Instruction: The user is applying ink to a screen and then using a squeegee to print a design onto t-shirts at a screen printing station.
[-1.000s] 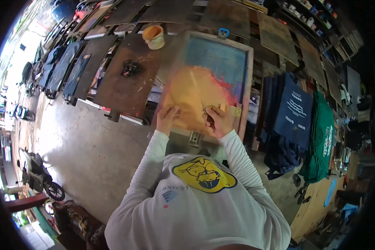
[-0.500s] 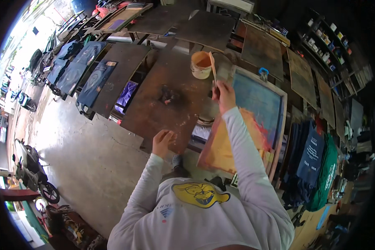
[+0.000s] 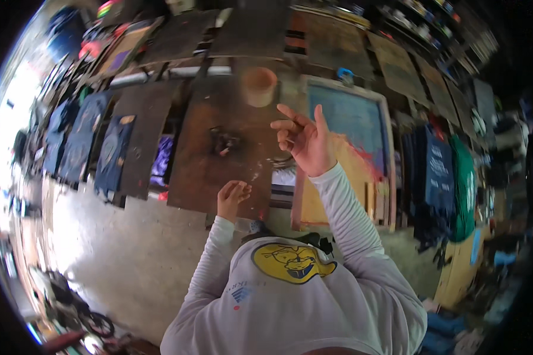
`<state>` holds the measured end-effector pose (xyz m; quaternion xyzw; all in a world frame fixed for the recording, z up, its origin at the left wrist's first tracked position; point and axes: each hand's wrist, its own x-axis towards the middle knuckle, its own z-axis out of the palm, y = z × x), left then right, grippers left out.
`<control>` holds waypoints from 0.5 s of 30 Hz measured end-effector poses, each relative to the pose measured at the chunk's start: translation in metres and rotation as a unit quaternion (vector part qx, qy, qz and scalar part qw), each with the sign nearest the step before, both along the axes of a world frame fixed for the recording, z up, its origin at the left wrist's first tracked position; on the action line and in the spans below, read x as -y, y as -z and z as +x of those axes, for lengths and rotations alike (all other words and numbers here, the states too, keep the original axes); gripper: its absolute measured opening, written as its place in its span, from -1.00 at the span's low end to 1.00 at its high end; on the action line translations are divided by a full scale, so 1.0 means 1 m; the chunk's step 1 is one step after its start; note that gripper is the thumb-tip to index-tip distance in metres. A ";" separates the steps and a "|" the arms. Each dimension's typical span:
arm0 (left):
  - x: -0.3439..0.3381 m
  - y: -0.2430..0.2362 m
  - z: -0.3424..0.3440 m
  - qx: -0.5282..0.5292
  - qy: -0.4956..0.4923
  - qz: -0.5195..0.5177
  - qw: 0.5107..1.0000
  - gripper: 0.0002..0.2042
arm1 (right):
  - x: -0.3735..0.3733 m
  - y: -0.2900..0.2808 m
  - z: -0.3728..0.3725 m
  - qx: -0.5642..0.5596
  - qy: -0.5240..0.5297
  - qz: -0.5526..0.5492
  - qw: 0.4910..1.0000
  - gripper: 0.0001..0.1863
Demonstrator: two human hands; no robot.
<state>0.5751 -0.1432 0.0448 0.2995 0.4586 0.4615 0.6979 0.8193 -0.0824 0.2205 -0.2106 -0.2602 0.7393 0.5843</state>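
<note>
While the brown board (image 3: 192, 180) lies ahead of the person, a folded navy garment (image 3: 114, 155) rests on a panel well to its left, and purple cloth (image 3: 161, 160) shows just beside its left edge. Near the board's middle sits a dark crumpled bundle (image 3: 224, 142). Over the board's near right part, the left hand (image 3: 234, 200) is held with fingers bent inward, its white-sleeved forearm rising steeply; whether it pinches anything I cannot tell. At the board's far right corner stands a bucket (image 3: 259, 92), blurred, with an orange inside. Right of the board, the right hand (image 3: 305, 141) is raised empty, palm up, fingers loosely spread leftward and thumb upright, its forearm slanting up and left. Beneath and beyond it, right of the board, lies a paint-stained screen-printing frame (image 3: 390, 139).
</note>
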 end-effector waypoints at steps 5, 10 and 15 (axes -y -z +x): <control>-0.013 0.009 0.076 -0.021 0.135 -0.012 0.990 -0.85 | 0.083 -0.006 0.077 0.014 0.069 -0.009 0.997 -0.13; -0.009 -0.015 0.175 -0.019 0.277 0.091 0.956 -0.85 | 0.192 0.009 0.162 -0.163 0.283 -0.009 0.945 -0.05; 0.036 -0.016 0.283 -0.009 0.426 0.095 0.899 -0.84 | 0.305 0.005 0.253 -0.312 0.301 0.266 0.861 -0.37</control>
